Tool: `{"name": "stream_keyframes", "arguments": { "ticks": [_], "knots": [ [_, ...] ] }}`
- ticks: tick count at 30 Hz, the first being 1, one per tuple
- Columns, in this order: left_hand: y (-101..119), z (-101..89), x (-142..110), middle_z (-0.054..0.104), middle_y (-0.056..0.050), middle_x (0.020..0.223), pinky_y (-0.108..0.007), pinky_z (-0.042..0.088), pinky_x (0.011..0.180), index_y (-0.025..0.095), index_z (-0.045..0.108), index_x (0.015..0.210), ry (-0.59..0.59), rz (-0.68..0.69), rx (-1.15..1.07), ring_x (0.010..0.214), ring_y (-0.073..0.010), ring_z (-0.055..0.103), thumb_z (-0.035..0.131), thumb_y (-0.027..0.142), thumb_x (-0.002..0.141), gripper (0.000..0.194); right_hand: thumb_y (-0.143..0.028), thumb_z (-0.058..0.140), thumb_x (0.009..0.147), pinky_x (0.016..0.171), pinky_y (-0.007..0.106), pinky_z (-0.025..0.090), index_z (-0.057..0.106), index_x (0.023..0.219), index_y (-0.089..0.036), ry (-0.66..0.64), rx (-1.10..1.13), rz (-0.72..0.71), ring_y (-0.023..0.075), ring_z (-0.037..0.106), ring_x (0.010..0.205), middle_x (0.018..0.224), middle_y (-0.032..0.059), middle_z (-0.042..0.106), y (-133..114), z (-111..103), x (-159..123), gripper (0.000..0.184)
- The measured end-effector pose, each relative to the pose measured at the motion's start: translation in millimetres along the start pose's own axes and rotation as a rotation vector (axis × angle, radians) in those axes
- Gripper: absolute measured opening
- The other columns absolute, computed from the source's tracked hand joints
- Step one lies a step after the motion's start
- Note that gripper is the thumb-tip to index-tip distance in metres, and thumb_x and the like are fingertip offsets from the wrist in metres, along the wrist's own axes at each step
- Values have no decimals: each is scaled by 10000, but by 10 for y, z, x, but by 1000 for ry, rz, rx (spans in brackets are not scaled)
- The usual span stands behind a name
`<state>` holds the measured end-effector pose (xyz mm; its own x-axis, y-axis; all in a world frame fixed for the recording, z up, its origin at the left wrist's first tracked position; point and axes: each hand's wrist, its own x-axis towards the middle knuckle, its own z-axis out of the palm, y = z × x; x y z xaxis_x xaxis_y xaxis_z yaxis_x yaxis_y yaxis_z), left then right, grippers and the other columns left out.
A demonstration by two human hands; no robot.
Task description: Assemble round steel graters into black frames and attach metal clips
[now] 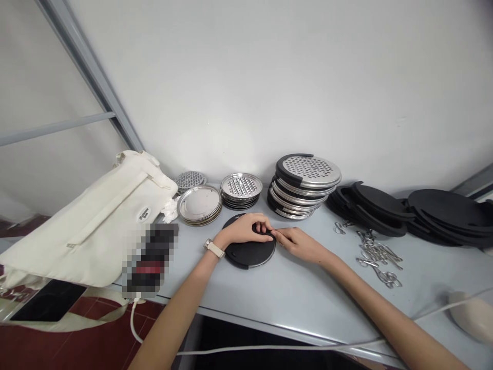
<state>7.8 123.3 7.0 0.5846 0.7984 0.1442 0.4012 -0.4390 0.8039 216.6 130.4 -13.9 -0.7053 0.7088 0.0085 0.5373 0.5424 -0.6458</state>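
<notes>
A black disc point(248, 254) with a thin metallic rim lies flat on the grey table in front of me. My left hand point(246, 229), a watch on its wrist, rests across the disc with its fingers curled and its thumb and forefinger gripping the right-hand edge. Right beside those fingertips, my right hand point(289, 240) is pinched at the same edge. Whatever sits between its thumb and forefinger is too small to make out. Loose metal clips with looped ends point(379, 254) lie to the right of my right hand.
Behind the disc stand stacked grater plates with black rims point(311, 172), smaller grater plates point(242, 186) and plain metal discs point(199, 203). More black discs point(449, 210) are piled at right. A cream bag point(96, 221) lies at left. A white cable point(269, 348) crosses the front edge.
</notes>
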Motion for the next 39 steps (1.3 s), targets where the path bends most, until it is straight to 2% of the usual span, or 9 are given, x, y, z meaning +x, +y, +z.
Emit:
{"name": "stream_keyframes", "arguments": {
  "ticks": [3,11,20,39],
  "knots": [
    [-7,6,3,548,10,783,-222,411,678,155,610,851,10,-3,-3,721,-105,495,672,295,745,186,-464,240,970,556,263,290,460,657,-192,77,-23,16,136,430,560,598,-8,498,-28,41,3,470],
    [-12,5,6,537,5,795,-220,401,682,148,635,841,4,27,-19,720,-102,480,670,298,755,176,-485,241,967,549,255,308,461,660,-193,-12,-3,9,130,422,555,586,-19,480,-30,-32,-7,477],
    [-14,5,9,555,-16,822,-233,415,700,148,668,861,-5,1,-41,734,-111,497,674,334,757,213,-494,248,960,533,261,329,454,650,-198,-24,39,0,132,400,547,580,-19,459,-24,-43,-18,475],
    [5,4,8,560,-29,824,-250,427,706,148,688,880,-7,-13,-38,732,-118,506,684,320,751,216,-504,253,954,576,267,379,515,680,-183,-69,61,-27,132,448,574,635,-3,523,-6,-92,-16,497]
  ]
}}
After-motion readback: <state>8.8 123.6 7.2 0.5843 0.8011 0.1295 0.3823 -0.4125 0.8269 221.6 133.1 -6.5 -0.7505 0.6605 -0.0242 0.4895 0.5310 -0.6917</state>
